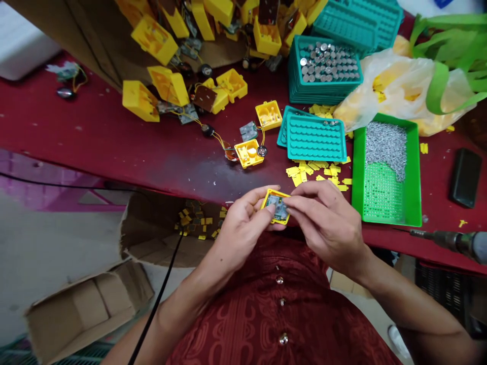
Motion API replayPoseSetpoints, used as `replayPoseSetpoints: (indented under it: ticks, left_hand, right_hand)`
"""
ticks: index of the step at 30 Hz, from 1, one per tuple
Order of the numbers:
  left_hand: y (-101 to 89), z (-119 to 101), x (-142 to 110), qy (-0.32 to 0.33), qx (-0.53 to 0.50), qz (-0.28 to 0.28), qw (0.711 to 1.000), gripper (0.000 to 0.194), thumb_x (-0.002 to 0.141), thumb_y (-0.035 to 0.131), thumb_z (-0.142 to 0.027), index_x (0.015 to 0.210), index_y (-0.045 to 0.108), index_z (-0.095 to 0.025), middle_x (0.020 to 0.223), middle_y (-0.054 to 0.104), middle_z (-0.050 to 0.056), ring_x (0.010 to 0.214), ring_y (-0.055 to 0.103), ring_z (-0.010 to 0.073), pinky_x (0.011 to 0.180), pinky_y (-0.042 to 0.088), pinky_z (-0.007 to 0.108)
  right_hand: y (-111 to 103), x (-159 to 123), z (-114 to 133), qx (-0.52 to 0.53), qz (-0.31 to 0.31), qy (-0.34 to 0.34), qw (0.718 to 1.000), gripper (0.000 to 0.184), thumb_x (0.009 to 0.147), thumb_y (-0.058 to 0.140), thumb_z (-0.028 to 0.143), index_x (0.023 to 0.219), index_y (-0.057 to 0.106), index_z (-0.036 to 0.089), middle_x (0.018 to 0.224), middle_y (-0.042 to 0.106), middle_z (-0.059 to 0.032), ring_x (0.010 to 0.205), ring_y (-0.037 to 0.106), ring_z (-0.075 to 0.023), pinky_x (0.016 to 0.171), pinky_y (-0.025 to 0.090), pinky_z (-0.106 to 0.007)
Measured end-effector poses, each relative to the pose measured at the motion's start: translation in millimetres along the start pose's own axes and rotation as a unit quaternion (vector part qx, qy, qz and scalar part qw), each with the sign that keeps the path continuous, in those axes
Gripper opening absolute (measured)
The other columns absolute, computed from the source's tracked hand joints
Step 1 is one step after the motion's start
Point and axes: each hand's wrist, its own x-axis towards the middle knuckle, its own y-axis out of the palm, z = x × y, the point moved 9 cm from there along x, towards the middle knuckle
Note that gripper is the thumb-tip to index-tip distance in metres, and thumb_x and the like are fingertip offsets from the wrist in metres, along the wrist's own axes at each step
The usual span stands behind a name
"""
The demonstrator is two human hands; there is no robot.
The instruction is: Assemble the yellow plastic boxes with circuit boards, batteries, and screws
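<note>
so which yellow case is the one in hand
At the near edge of the red table, find the left hand and right hand. Between them sits a small open yellow case, the only one held rather than lying among the others.

The small housing [277, 195] is made from smooth yellow plastic; the shirt [243, 309] is red patterned cloth, with shiny metal buttons [279, 280].

Our dark red tabletop [95, 137] carries open yellow plastic housings [243, 161], teal trays [315, 158], a green tray [356, 172] of small metal parts, and a black phone [465, 177].
</note>
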Motion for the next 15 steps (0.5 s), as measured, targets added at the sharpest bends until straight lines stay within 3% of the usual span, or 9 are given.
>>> replayPoseSetpoints:
  ticks: [6, 11, 15]
  left_hand:
    - [-1.1, 4, 1, 0.005, 0.017, -0.011, 1.0, 0.037, 0.084, 0.071, -0.028, 0.118, 0.064, -0.014, 0.106, 0.072, 0.007, 0.079, 0.065, 0.0121, 0.065, 0.059, 0.02]
    - [-1.5, -2, -2, 0.033, 0.073, -0.031, 0.996, 0.037, 0.084, 0.07, -0.027, 0.117, 0.064, -0.013, 0.103, 0.07, 0.007, 0.078, 0.063, 0.0113, 0.063, 0.057, 0.019]
    - [7.6, 3, 0, 0.018, 0.062, 0.0, 0.998, 0.036, 0.084, 0.07, -0.027, 0.117, 0.063, -0.013, 0.102, 0.07, 0.006, 0.08, 0.063, 0.0116, 0.066, 0.057, 0.02]
  right_hand:
    - [4, -10, 2, -0.024, -0.043, -0.038, 0.998, 0.016, 0.082, 0.063, -0.001, 0.094, 0.07, 0.007, 0.092, 0.066, -0.0142, 0.087, 0.058, -0.0198, 0.073, 0.051, -0.037]
    - [4, -18, -3, -0.027, -0.069, -0.022, 0.997, 0.018, 0.082, 0.063, -0.001, 0.094, 0.069, 0.011, 0.091, 0.066, -0.0114, 0.087, 0.057, -0.0192, 0.074, 0.053, -0.038]
    - [1, -23, -9, -0.014, -0.084, 0.013, 0.996, 0.012, 0.084, 0.063, 0.002, 0.091, 0.067, 0.01, 0.088, 0.065, -0.0104, 0.085, 0.058, -0.018, 0.075, 0.054, -0.037]
